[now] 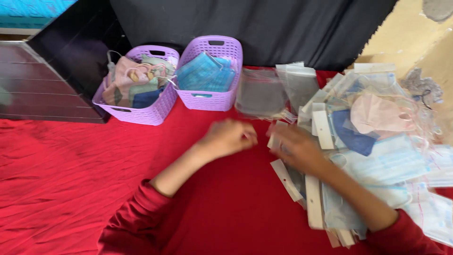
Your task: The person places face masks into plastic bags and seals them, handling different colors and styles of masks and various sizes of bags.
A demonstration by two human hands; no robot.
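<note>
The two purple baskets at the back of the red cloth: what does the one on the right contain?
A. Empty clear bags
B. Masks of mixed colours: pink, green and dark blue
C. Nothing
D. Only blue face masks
D: the right purple basket shows only light blue masks, while the mixed pink, green and dark blue ones lie in the left purple basket.

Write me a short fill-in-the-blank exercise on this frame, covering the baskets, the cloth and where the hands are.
1. The two baskets at the back are ____ in colour.
2. The cloth covering the table is ____.
3. The right-hand basket holds folded face masks of a ____ colour.
4. The right hand rests on the pile of packaged masks, while the ____ hand is over bare cloth.

Missing words: purple; red; blue; left
</note>
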